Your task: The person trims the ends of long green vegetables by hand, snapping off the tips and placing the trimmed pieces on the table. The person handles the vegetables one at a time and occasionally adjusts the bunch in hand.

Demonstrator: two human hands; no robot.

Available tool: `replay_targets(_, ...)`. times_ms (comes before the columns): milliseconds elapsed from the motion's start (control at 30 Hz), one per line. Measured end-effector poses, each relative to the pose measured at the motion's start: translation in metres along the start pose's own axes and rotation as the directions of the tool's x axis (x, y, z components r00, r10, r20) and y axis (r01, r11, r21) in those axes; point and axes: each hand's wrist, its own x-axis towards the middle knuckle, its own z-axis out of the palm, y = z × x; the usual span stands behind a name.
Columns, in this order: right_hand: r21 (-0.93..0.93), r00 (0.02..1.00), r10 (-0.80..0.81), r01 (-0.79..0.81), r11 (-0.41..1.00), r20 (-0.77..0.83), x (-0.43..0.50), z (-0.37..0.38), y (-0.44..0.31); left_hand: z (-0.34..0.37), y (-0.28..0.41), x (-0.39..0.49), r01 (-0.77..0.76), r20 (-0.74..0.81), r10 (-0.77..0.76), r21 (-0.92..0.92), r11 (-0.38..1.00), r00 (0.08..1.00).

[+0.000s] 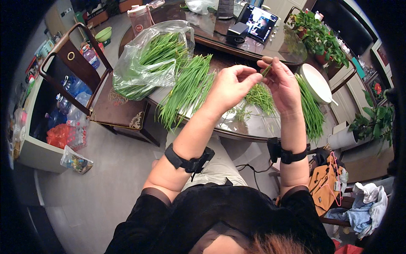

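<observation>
Above the table's near edge, my right hand [284, 84] pinches a short bit of green chives [266, 70] between thumb and fingers. The thumb and fingertips of my left hand [231, 84] meet the lower end of that same bit. Below the hands lies a small heap of short green trimmings [260, 98], partly hidden by my right wrist. To the left is a spread of long loose chives [188, 87], their tips over the table edge. A clear plastic bag [127, 68] holds more chives [165, 47]. Another bundle of chives [309, 111] rests right of my right forearm.
A white bowl [315, 83] stands beside the right bundle. Farther back on the glass-topped table [203, 27] are a propped tablet [258, 23], a dark box-shaped object [237, 32] and a pink-lidded bottle [139, 20]. A wooden chair [114, 85] is at left; a potted plant [317, 38] stands back right.
</observation>
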Motion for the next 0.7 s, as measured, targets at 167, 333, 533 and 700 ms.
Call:
replay_targets(167,-0.142,0.993,-0.117,0.121,0.982,0.032,-0.001,0.001,0.005,0.008,-0.015,0.004,0.144,0.108,-0.13,-0.133,0.981,0.986)
replay_targets(333,-0.308,0.96,-0.271,0.236,0.922,-0.075,0.005,-0.01,-0.007,-0.003,-0.035,0.001,0.2,0.052,-0.216,0.222,0.954,0.975)
replay_targets(533,-0.254,0.93,-0.338,0.296,0.921,-0.142,0.016,-0.037,-0.037,-0.014,-0.04,-0.011,0.161,-0.055,-0.163,0.616,0.771,0.985)
replay_targets(700,-0.268,0.897,-0.424,0.38,0.885,-0.127,0.017,-0.074,-0.079,-0.018,-0.042,-0.012,0.19,-0.104,-0.163,0.675,0.712,0.981)
